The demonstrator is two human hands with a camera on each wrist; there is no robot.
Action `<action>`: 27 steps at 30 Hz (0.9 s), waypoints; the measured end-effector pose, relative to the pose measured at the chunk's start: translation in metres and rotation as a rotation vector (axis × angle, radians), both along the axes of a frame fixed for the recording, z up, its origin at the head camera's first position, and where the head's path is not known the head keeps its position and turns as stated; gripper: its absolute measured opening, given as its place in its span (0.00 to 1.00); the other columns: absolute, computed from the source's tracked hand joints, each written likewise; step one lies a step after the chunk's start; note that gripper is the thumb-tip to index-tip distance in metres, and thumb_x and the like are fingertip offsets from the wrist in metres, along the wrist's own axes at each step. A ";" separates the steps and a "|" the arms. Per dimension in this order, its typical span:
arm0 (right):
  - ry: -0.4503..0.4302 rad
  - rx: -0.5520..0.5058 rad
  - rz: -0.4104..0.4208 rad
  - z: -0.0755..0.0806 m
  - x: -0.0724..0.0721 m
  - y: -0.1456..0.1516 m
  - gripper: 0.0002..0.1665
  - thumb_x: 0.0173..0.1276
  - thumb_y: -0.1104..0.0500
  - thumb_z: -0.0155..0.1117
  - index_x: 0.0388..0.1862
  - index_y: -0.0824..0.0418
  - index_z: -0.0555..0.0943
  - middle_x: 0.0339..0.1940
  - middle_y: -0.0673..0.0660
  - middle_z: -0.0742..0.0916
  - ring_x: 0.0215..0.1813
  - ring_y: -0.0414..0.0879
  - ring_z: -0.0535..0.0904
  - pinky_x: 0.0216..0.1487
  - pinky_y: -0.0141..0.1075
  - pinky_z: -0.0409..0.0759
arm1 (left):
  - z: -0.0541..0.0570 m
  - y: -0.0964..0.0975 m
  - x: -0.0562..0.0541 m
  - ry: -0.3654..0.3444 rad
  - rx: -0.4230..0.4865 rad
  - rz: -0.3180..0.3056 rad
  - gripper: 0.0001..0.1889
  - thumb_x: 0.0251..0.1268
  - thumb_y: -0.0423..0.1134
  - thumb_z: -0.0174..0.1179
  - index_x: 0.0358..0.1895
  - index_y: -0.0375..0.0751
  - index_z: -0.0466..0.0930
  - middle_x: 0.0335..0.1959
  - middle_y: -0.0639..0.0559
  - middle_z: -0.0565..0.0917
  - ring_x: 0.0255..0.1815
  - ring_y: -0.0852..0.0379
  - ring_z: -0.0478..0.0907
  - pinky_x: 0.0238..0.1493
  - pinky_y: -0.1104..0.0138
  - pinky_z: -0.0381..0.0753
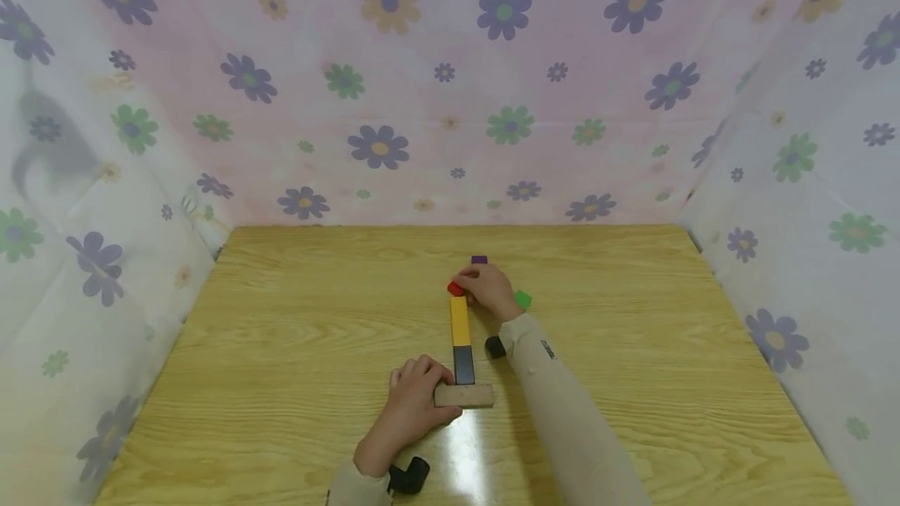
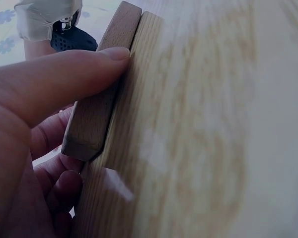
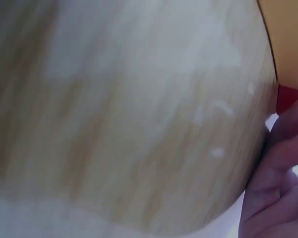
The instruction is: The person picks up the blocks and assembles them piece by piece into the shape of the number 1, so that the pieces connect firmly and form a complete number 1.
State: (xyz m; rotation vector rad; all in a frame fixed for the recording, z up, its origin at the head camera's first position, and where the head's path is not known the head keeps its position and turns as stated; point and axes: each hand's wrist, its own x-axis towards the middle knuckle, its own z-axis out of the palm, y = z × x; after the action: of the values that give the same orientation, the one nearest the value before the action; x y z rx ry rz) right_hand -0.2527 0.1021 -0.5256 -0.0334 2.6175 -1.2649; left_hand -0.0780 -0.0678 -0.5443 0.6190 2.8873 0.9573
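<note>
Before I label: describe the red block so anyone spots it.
On the wood-grain table, start at the wooden block in the left hand. Beyond lie a dark gray block, then a yellow block; at the far end, in the right hand, is the only red block.

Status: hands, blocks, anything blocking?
Left hand grips wooden block. Right hand pinches red block beyond yellow block. Purple block, green block nearby, apparently not blocking.

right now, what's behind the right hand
A purple block and a green block show past the right hand; anything it covers can't be seen.
</note>
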 end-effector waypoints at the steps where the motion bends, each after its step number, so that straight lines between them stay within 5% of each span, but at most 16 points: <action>1: -0.004 -0.001 0.006 0.001 0.000 0.000 0.13 0.60 0.46 0.60 0.39 0.51 0.81 0.20 0.51 0.81 0.19 0.45 0.74 0.26 0.35 0.70 | 0.000 0.000 0.000 0.001 0.000 -0.002 0.17 0.42 0.55 0.67 0.36 0.58 0.74 0.37 0.63 0.67 0.36 0.60 0.61 0.40 0.56 0.54; 27: 0.000 0.008 0.046 0.004 0.004 0.000 0.14 0.60 0.48 0.60 0.40 0.53 0.79 0.20 0.52 0.80 0.18 0.44 0.71 0.24 0.34 0.69 | -0.001 0.001 0.000 -0.035 -0.007 0.004 0.17 0.43 0.57 0.65 0.37 0.61 0.73 0.37 0.65 0.67 0.36 0.61 0.61 0.43 0.54 0.54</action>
State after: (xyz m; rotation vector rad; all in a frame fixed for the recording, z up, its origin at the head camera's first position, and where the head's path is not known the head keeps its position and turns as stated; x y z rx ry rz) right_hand -0.2482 0.1024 -0.5216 -0.0919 2.6061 -1.2397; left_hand -0.0779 -0.0671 -0.5456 0.5899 2.8617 0.9481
